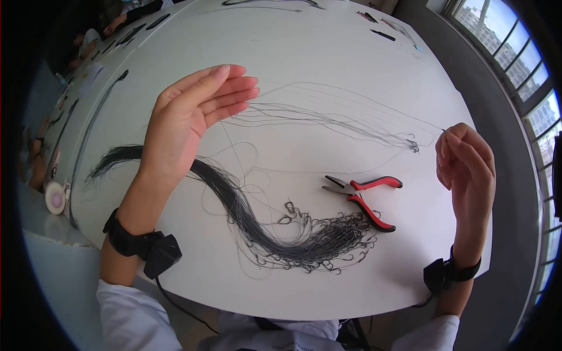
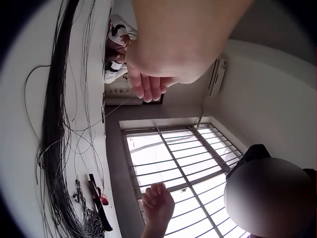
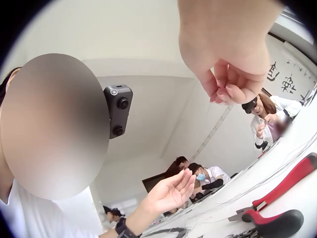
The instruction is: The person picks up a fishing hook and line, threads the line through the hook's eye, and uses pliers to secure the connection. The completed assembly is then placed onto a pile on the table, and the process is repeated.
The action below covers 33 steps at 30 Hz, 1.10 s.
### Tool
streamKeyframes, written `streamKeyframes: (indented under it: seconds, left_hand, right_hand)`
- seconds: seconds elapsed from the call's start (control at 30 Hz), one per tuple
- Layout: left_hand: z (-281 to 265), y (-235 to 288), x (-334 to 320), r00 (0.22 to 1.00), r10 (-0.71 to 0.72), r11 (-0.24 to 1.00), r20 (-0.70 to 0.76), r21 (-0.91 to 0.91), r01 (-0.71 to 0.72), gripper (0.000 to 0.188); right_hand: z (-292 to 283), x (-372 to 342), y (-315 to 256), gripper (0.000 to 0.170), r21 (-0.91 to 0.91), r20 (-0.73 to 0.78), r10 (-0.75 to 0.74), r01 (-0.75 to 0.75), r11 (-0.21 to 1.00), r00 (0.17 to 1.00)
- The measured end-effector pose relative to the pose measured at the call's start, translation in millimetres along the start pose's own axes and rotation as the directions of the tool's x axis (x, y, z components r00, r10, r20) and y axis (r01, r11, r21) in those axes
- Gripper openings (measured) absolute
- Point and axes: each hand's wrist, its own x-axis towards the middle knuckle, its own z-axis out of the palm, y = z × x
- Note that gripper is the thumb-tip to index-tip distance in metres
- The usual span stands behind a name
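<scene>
The right hand [image 1: 466, 157] pinched a thin line [image 1: 298, 82] that arced toward the raised left hand [image 1: 190, 114], its fingers extended. Below, red-and-black pliers [image 1: 353, 188] lay with parted jaws on the white counter [image 1: 263, 50], beside a thick bundle of dark hooked lines [image 1: 243, 213]. A sparser hooked bunch [image 1: 333, 121] lay beyond.

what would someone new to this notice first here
Probably the thick dark bundle of hooked lines curving across the white table's near half. Next, the red-and-black pliers lying open at its right end, and the two raised hands, left and right, on either side.
</scene>
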Motion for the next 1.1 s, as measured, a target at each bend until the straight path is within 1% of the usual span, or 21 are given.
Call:
streamKeyframes:
  seconds: [0.1,0.13,0.17,0.2,0.23,0.3,0.4,0.47,0.57,0.63,0.67,0.7,0.73,0.77,0.83,0.87,0.93,0.97,1.03,1.07,1.1]
  left_hand:
    - [-5,3,5,0.984,-0.018,0.99,-0.175,-0.142,-0.007,0.026]
    - [-16,2,8,0.985,-0.016,0.99,-0.174,-0.143,-0.009,0.026]
    - [-35,-1,14,0.991,-0.038,0.973,-0.125,-0.232,0.008,0.021]
    - [-41,1,17,0.996,-0.054,0.947,-0.072,-0.319,0.028,0.017]
    - [-32,5,18,0.968,-0.128,0.928,-0.216,-0.37,0.04,0.013]
    - [-41,-3,23,0.956,-0.168,0.92,-0.24,-0.386,0.065,0.012]
    - [-53,-17,30,0.925,-0.269,0.892,-0.268,-0.432,0.135,0.011]
    - [-64,-24,33,0.905,-0.329,0.869,-0.27,-0.462,0.179,0.01]
    - [-80,-28,35,0.937,-0.3,0.904,-0.178,-0.366,0.22,0.011]
    - [-82,-24,34,0.93,-0.242,0.962,-0.278,0.057,0.268,0.017]
    - [-82,-23,35,0.93,-0.242,0.962,-0.276,0.055,0.267,0.017]
    - [-82,-22,37,0.932,-0.169,0.89,-0.322,0.357,0.285,0.018]
    - [-82,-21,38,0.936,-0.086,0.725,-0.341,0.623,0.293,0.019]
    - [-88,-25,39,0.937,-0.086,0.726,-0.337,0.623,0.291,0.019]
    - [-97,-31,40,0.953,0.172,0.442,-0.249,0.884,0.151,0.02]
    - [-98,-30,40,0.954,0.172,0.446,-0.244,0.883,0.145,0.02]
    - [-89,-20,34,0.928,0.135,0.279,-0.346,0.912,0.3,0.02]
    - [-89,-25,32,0.931,0.135,0.288,-0.338,0.913,0.29,0.02]
    - [-89,-37,31,0.907,0.406,0.075,-0.114,0.993,0.091,0.018]
    - [-85,-39,30,0.908,0.404,0.084,-0.109,0.993,0.081,0.018]
    - [-77,-34,29,0.918,0.384,0.166,-0.097,0.986,0.035,0.017]
  right_hand:
    - [-15,13,12,0.022,-0.033,-0.009,0.015,-0.015,0.999,1.0]
    - [-19,16,17,0.022,-0.045,-0.019,0.041,-0.041,0.998,0.999]
    - [-23,20,22,0.022,-0.021,-0.006,0.105,-0.105,0.994,0.995]
    - [-26,22,28,0.022,-0.025,-0.008,0.102,-0.103,0.994,0.995]
    - [-30,24,35,0.023,-0.085,-0.026,0.17,-0.172,0.981,0.985]
    - [-36,29,47,0.024,-0.209,-0.042,0.276,-0.278,0.938,0.96]
    - [-40,36,62,0.023,-0.326,-0.026,0.352,-0.341,0.882,0.936]
    - [-40,38,68,0.022,-0.369,-0.061,0.343,-0.341,0.865,0.937]
    - [-44,39,73,0.02,-0.443,-0.103,0.366,-0.372,0.816,0.925]
    - [-47,39,73,0.021,-0.479,-0.116,0.38,-0.386,0.788,0.918]
    - [-49,40,76,0.021,-0.481,-0.118,0.379,-0.386,0.787,0.918]
    - [-54,41,82,0.022,-0.503,-0.111,0.35,-0.357,0.787,0.93]
    - [-56,42,87,0.024,-0.524,-0.105,0.323,-0.328,0.786,0.941]
    - [-57,42,90,0.024,-0.524,-0.108,0.323,-0.33,0.785,0.94]
    - [-59,43,94,0.024,-0.494,-0.135,0.329,-0.351,0.795,0.935]
    - [-60,44,96,0.024,-0.496,-0.141,0.328,-0.354,0.793,0.934]
    - [-62,45,100,0.025,-0.516,-0.151,0.34,-0.367,0.774,0.928]
    - [-62,45,100,0.025,-0.52,-0.162,0.337,-0.371,0.769,0.927]
    - [-61,45,98,0.026,-0.566,-0.158,0.349,-0.374,0.735,0.924]
    - [-63,44,96,0.026,-0.57,-0.17,0.35,-0.381,0.728,0.921]
    - [-64,44,96,0.026,-0.595,-0.198,0.33,-0.381,0.708,0.923]
